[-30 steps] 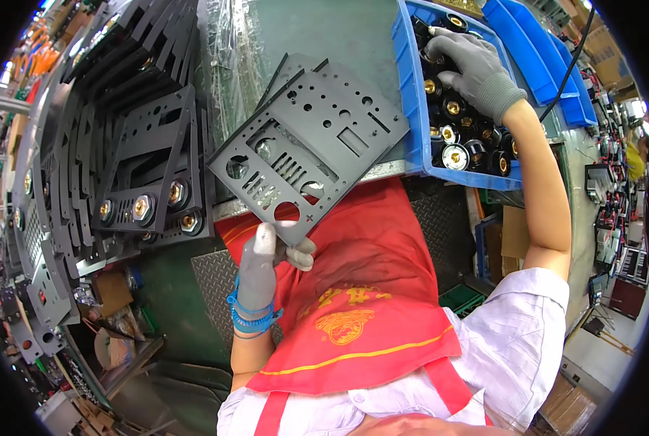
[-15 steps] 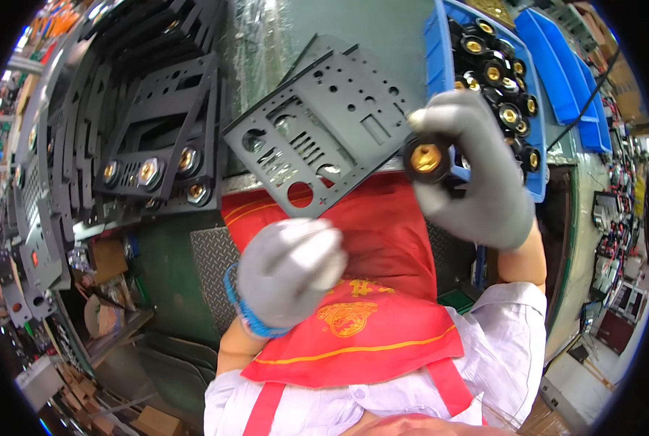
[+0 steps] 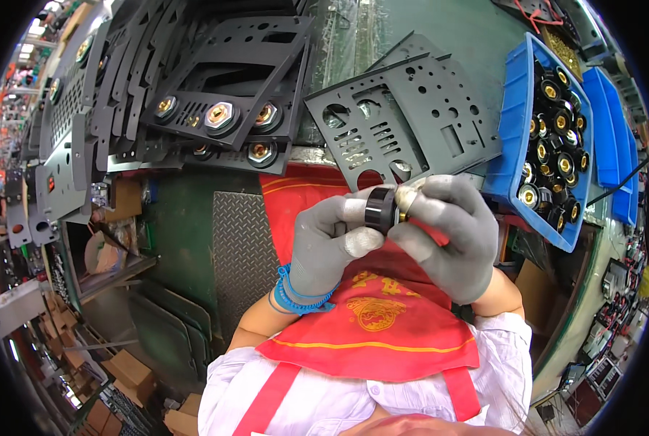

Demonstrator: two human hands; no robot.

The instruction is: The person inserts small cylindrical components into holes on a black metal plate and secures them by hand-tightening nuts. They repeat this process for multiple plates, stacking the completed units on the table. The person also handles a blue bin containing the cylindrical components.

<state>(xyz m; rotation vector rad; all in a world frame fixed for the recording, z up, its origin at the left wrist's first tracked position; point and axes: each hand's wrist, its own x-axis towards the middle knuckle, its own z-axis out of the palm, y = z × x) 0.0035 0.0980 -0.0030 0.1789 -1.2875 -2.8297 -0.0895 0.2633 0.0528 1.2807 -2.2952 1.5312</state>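
Note:
Both gloved hands meet in front of my red apron around a black round fitting with a brass core. My left hand, with a blue coil on its wrist, grips the fitting's black body between thumb and fingers. On the other side, my right hand pinches the brass-coloured end; whether that is a separate nut I cannot tell. Just beyond the hands lies a dark grey metal panel with round holes and slots, at a slant on top of another panel. No fitting sits in its large holes.
To the left, stacked dark panels carry fittings with hex nuts. A blue bin of similar black and brass fittings stands at the right, with nested blue trays beyond. Below the bench edge is a chequered metal plate.
My right hand has moved down and inward from beside the blue bin, bringing the fitting. My left hand, empty before, has risen and closed on its body. The view has shifted.

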